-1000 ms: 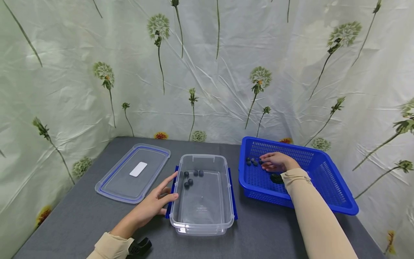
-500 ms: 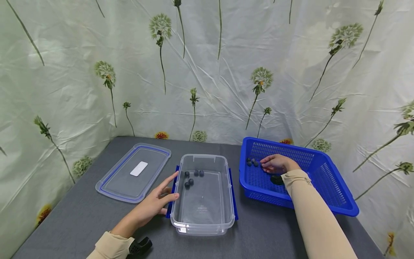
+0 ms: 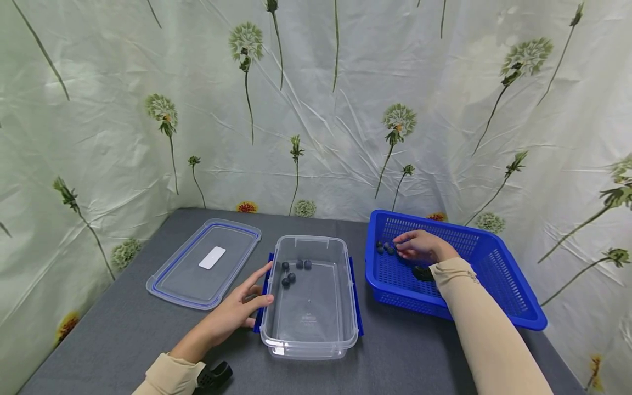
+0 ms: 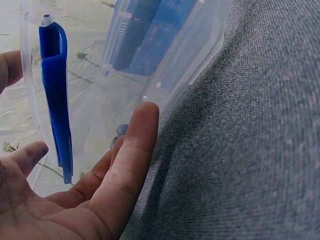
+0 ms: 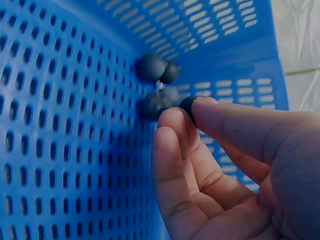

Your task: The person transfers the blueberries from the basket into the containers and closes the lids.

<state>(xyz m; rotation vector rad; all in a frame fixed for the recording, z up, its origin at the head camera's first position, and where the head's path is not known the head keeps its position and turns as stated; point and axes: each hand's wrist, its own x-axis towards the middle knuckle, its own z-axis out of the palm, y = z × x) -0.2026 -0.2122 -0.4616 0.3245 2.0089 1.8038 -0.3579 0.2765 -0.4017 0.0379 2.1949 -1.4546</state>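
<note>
My right hand point(image 3: 419, 246) is inside the blue basket point(image 3: 395, 293). In the right wrist view, its thumb and a finger pinch a dark blueberry point(image 5: 188, 105). Several more blueberries point(image 5: 152, 67) lie just beyond the fingertips, against the basket's wall. My left hand point(image 3: 229, 310) rests along the left side of a clear plastic container point(image 3: 308, 351), fingers fairly straight, thumb tip at the rim. A blue side latch point(image 4: 55, 100) stands between its spread fingers in the left wrist view. Several blueberries point(image 3: 291, 277) sit near the far left of the container floor.
A clear lid point(image 3: 173, 274) with a blue seal and white label lies on the grey table point(image 3: 123, 340), left of the container. A flowered curtain point(image 3: 326, 109) hangs behind the table. The basket stands at the right.
The right hand stays in the basket; its fingers closed in, then shifted slightly left and up toward the berries. The left hand and container have kept their place.
</note>
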